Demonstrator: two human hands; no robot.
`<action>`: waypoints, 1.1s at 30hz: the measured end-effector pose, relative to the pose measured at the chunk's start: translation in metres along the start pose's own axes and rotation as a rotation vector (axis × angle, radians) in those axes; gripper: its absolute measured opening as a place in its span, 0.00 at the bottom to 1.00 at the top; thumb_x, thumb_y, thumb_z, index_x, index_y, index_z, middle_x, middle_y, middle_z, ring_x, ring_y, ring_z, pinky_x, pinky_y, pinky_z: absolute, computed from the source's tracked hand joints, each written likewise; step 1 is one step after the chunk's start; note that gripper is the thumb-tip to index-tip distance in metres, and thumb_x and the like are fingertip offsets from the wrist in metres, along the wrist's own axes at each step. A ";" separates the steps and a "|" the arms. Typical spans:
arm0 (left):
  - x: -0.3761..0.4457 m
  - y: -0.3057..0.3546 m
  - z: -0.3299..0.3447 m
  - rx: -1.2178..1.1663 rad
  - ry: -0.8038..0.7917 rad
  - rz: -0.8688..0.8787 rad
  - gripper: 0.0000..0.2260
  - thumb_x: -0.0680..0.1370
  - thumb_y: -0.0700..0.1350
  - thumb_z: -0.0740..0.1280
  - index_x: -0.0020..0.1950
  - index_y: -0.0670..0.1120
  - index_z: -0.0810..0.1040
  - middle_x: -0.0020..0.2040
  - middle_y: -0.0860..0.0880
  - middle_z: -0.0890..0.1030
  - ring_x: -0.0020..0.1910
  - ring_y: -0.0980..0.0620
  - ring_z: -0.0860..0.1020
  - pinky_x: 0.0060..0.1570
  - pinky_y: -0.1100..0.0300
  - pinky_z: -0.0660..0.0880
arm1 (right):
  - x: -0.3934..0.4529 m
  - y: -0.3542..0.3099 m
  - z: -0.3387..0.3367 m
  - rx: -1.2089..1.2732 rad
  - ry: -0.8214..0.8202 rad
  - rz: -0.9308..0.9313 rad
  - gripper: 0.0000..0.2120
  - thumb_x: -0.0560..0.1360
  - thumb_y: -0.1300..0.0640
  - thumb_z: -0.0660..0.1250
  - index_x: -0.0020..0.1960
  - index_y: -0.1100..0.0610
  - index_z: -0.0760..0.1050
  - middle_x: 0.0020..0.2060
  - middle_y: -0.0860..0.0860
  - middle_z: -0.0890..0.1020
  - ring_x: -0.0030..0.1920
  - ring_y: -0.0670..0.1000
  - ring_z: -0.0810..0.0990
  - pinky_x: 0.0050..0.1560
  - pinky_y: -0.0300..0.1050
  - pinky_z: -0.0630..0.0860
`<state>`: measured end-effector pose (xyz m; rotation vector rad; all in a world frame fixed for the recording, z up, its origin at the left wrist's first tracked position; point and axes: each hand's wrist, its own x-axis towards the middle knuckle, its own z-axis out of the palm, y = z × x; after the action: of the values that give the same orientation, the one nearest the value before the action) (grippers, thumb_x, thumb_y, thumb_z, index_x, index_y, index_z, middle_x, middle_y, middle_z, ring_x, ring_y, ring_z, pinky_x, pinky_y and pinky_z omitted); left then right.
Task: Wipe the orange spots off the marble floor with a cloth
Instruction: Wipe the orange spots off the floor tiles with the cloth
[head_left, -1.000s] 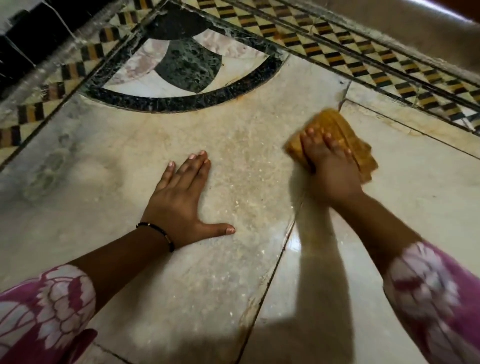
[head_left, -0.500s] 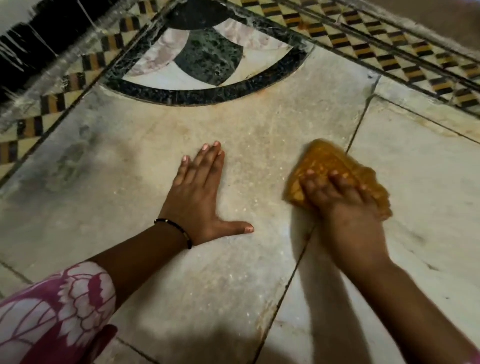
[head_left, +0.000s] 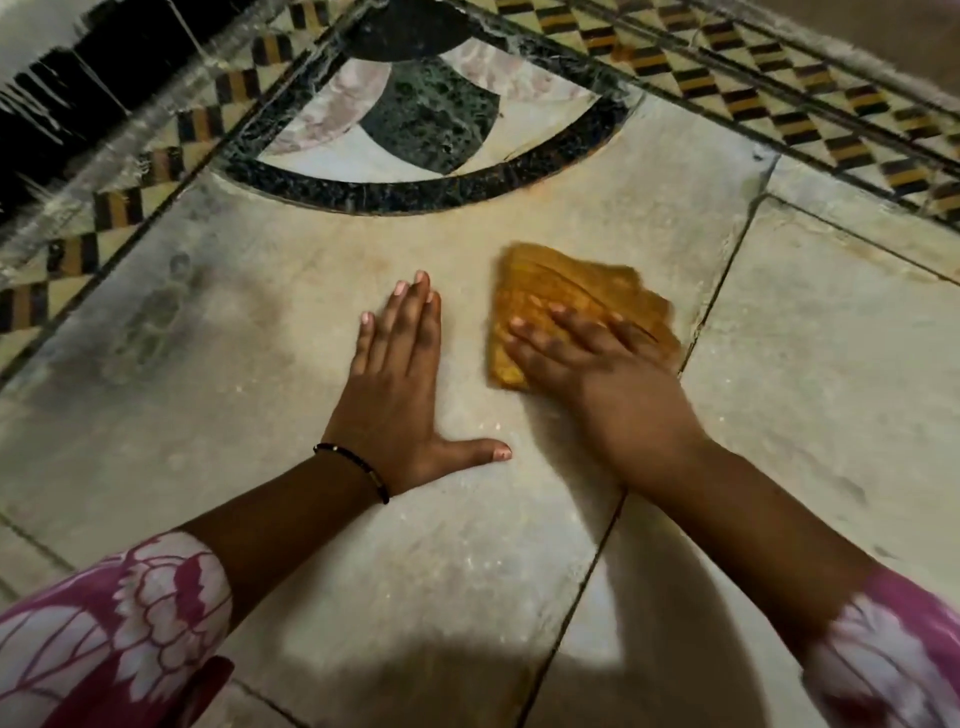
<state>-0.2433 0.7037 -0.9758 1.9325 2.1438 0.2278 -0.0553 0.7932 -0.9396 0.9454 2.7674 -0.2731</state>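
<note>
Your right hand (head_left: 608, 384) presses flat on the orange cloth (head_left: 576, 291) | your left hand (head_left: 395, 395) lies flat, fingers straight, on the marble floor (head_left: 208, 415)

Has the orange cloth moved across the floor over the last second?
Yes. The cloth, pressed flat under the right hand, has crossed the floor joint toward the left hand, and now lies wholly on that hand's slab.

Ornate indoor room, prob. a home. Shown by marble floor (head_left: 260, 322) w/ inlaid arc medallion (head_left: 431, 119) & checkered border (head_left: 779, 88).
</note>
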 end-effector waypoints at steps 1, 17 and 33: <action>0.000 -0.001 0.000 -0.007 -0.006 0.006 0.59 0.61 0.80 0.55 0.77 0.39 0.44 0.78 0.43 0.43 0.76 0.46 0.41 0.73 0.44 0.43 | -0.020 0.009 0.002 0.010 0.027 0.050 0.27 0.75 0.54 0.46 0.73 0.45 0.62 0.71 0.45 0.68 0.71 0.56 0.65 0.66 0.61 0.62; -0.002 -0.001 -0.001 -0.053 0.075 0.018 0.59 0.62 0.77 0.59 0.76 0.36 0.47 0.77 0.39 0.48 0.76 0.42 0.47 0.73 0.40 0.47 | -0.003 -0.017 0.004 -0.107 -0.025 -0.246 0.25 0.76 0.50 0.55 0.73 0.44 0.62 0.72 0.43 0.66 0.73 0.54 0.63 0.68 0.61 0.61; 0.000 0.000 0.001 0.064 -0.027 0.033 0.56 0.63 0.79 0.52 0.78 0.44 0.43 0.78 0.47 0.45 0.76 0.49 0.43 0.73 0.50 0.37 | -0.060 -0.015 0.019 0.038 0.018 0.154 0.28 0.73 0.53 0.46 0.73 0.45 0.62 0.72 0.45 0.67 0.72 0.57 0.64 0.70 0.59 0.58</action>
<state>-0.2432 0.7034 -0.9765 1.9954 2.1281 0.1403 -0.0154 0.7420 -0.9411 1.1680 2.6959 -0.2938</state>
